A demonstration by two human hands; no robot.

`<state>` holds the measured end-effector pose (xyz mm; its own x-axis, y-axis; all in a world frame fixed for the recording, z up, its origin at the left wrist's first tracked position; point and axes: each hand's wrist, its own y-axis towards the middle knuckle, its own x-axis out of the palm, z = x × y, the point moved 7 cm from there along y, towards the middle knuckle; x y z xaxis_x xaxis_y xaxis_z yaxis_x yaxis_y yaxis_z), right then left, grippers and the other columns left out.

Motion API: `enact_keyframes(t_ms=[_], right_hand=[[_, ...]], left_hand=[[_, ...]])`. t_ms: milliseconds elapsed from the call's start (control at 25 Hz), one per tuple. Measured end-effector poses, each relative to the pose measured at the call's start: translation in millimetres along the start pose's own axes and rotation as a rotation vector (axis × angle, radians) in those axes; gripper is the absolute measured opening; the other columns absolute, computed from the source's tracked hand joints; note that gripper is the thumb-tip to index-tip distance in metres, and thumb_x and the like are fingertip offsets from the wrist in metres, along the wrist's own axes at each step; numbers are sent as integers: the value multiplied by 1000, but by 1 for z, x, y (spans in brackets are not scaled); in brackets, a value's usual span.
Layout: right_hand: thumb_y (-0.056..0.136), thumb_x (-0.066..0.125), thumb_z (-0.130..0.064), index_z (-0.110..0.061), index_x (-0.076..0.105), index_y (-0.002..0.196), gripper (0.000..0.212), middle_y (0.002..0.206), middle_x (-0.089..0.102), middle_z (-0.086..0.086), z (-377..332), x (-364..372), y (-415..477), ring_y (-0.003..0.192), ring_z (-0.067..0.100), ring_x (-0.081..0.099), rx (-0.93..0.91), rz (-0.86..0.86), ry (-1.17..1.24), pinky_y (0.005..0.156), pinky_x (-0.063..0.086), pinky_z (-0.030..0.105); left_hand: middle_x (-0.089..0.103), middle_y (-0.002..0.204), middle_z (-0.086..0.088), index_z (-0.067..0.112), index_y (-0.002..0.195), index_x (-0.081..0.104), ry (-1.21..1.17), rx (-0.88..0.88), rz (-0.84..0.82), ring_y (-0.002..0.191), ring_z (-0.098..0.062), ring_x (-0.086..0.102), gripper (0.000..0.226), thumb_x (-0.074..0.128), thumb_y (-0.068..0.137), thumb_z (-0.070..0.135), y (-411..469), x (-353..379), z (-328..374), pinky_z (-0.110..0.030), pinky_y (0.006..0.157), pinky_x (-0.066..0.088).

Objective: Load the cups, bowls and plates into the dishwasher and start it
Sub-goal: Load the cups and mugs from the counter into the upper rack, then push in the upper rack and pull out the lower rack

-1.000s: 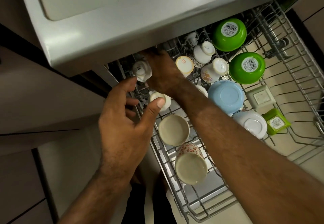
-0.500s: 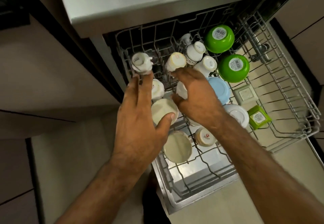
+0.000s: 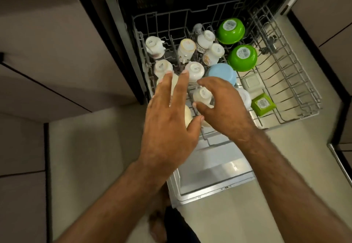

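Observation:
The upper dishwasher rack is pulled out and holds upside-down dishes. Several white cups stand at its left, among them one by the rim and one in the middle. Two green bowls and a blue bowl sit further right. My left hand hovers with straight, spread fingers over cream cups at the rack's front left. My right hand curls thumb and fingers round a small white cup.
A beige square container, a white bowl and a green square container lie right of my right hand. The rack's right half is bare wire. The open dishwasher door lies below; cabinets flank both sides.
The view has pulled back from the rack. My right hand came back from the far cups to the small white cup near the front. My left hand let its fingers spread over the cream cups.

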<state>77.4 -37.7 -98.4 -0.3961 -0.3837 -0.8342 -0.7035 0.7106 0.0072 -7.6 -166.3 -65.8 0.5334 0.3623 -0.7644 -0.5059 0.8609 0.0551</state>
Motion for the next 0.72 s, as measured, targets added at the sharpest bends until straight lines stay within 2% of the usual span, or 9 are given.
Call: enact_keyframes(t_ms=[160, 280, 360, 440, 480, 560, 640, 720], right_hand=[[83, 80, -28, -17, 60, 133, 54, 130, 64, 3, 41, -12, -43, 120, 23, 55, 6, -49, -69, 98, 37, 28], [84, 80, -31, -16, 64, 125, 47, 117, 69, 6, 64, -15, -67, 109, 26, 59, -2, -61, -86, 91, 42, 32], [88, 72, -47, -21, 64, 125, 47, 116, 70, 3, 85, -18, -81, 108, 24, 61, 29, -95, -112, 91, 50, 38], [91, 56, -64, -26, 61, 129, 54, 121, 69, -1, 107, -20, -90, 112, 21, 62, 42, -155, -183, 95, 52, 43], [92, 49, -68, -27, 58, 132, 58, 123, 69, -2, 120, -22, -95, 114, 21, 61, 42, -194, -222, 97, 50, 45], [95, 40, -69, -29, 50, 140, 62, 131, 65, -3, 144, -28, -105, 124, 20, 57, 39, -280, -290, 107, 43, 47], [99, 38, -65, -30, 43, 148, 60, 147, 53, -5, 162, -33, -114, 139, 17, 43, 18, -343, -336, 119, 27, 48], [102, 36, -59, -30, 38, 151, 57, 155, 44, -8, 172, -36, -118, 146, 13, 33, -34, -372, -357, 123, 14, 49]], left_hand=[[13, 170, -2, 31, 161, 17, -31, -38, 9, 156, -19, 14, 92, 72, 88, 41, -30, 27, 14, -48, 122, 28], [15, 169, -2, 30, 161, 16, 8, -73, -33, 155, -22, 17, 92, 71, 89, 43, -47, 62, 21, -49, 122, 29], [12, 169, -1, 33, 162, 11, 35, -118, -94, 155, -21, 14, 91, 67, 91, 47, -60, 91, 27, -46, 125, 22], [13, 169, 1, 35, 162, 9, 91, -160, -154, 155, -19, 13, 88, 60, 94, 54, -69, 118, 32, -36, 124, 11], [17, 169, 1, 35, 162, 10, 144, -175, -177, 154, -20, 15, 85, 56, 95, 58, -72, 131, 34, -36, 123, 12], [33, 163, 0, 33, 160, 19, 256, -223, -191, 150, -23, 28, 78, 48, 96, 64, -78, 151, 34, -45, 123, 23], [51, 149, -2, 28, 156, 33, 345, -260, -163, 140, -27, 44, 69, 42, 98, 66, -81, 164, 36, -51, 116, 34], [59, 139, -3, 25, 149, 44, 414, -278, -146, 133, -27, 51, 62, 39, 100, 63, -83, 172, 35, -54, 114, 35]])
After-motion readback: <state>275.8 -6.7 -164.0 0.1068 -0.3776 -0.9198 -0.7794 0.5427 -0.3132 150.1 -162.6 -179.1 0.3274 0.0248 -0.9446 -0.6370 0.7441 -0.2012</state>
